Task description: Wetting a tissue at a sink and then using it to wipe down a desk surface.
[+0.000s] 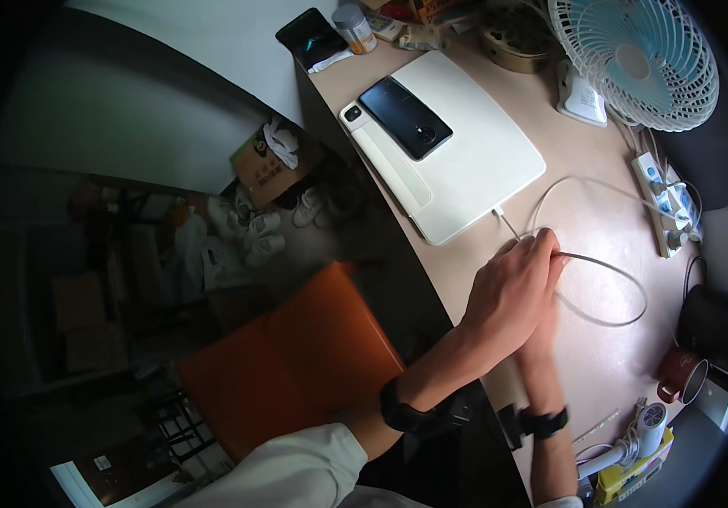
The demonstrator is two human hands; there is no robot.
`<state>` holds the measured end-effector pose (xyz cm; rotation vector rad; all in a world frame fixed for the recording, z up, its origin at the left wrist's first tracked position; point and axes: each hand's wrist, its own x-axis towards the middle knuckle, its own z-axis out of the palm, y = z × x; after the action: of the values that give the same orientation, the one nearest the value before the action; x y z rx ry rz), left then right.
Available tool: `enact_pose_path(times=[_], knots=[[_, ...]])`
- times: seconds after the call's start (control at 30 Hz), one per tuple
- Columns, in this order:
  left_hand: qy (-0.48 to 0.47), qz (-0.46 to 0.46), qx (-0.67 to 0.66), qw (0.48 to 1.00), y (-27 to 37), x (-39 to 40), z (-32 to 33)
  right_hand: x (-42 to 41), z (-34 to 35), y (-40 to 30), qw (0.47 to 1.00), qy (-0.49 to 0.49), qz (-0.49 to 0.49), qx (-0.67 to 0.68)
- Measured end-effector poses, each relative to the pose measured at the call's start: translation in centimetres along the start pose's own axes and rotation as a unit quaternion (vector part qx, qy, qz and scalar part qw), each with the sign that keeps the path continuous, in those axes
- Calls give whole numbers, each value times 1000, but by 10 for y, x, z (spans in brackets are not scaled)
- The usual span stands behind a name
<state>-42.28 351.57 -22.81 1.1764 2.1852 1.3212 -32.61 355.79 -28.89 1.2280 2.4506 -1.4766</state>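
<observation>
A thin white charging cable runs through both my hands above the desk and bends into a loop to their right. My left hand lies over the right one, its fingers closed on the cable. Beneath it, my right hand also closes around the cable, though its fingers are mostly hidden. The cable's white plug sits at the near edge of a tablet in a cream folio case. On top of that case rests a dark smartphone.
A power strip with plugs and a white-and-blue fan stand at the right. Nearby are a red mug, a white hair dryer and a round tin. An orange chair stands beside the desk's left edge.
</observation>
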Motion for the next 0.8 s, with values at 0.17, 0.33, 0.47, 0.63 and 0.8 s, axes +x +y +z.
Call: enact_pose_path(times=[0.17, 0.33, 0.47, 0.63, 0.8], knots=[[-50, -46, 72, 995, 15, -2, -16, -72, 69, 4, 987, 12, -161, -24], [-86, -97, 28, 991, -10, -1, 5, -154, 43, 62, 965, 82, 2, -248], [-100, -62, 58, 991, -8, 4, -8, -168, -10, 132, 918, 221, 95, -315], [-100, -67, 58, 991, 28, -1, -18, -81, 9, 96, 902, 306, -11, -304], [-147, -50, 44, 987, -20, 12, -18, -70, 114, 5, 958, 232, -69, -156]])
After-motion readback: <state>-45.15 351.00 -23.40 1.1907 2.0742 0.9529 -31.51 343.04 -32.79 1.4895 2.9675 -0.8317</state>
